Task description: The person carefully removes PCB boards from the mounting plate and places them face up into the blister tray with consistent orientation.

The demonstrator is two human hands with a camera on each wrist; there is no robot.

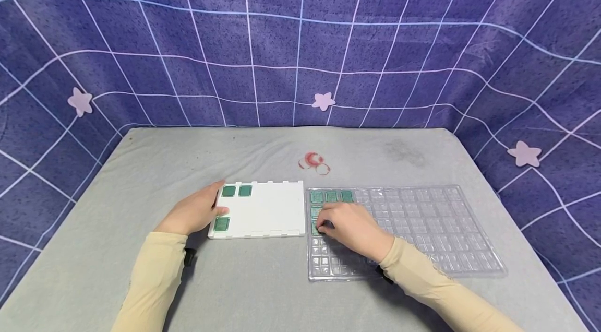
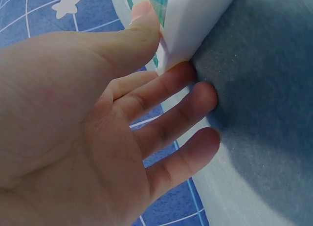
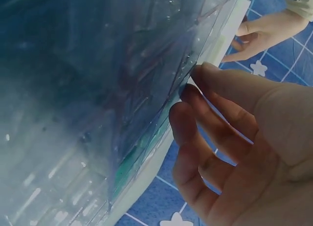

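Observation:
Thumb on top and fingers at the side, my left hand (image 1: 196,210) grips the left end of a white tray (image 1: 267,211). On the tray lie three green square chips: a corner chip (image 1: 228,191), a chip beside it (image 1: 245,190) and a lower-left chip (image 1: 221,224). My right hand (image 1: 353,226) reaches over the left part of a clear plastic tray (image 1: 422,227) with its fingers bent. Thumb and fingertips meet at a green chip (image 1: 315,229) in the left column; the hand partly hides it. Several other green chips (image 1: 331,196) sit in nearby pockets.
The two trays lie side by side on a grey cloth-covered table (image 1: 263,290). Behind the trays, a red ring-shaped mark (image 1: 313,159) shows on the cloth. A purple grid-patterned curtain (image 1: 281,45) encloses the back and sides.

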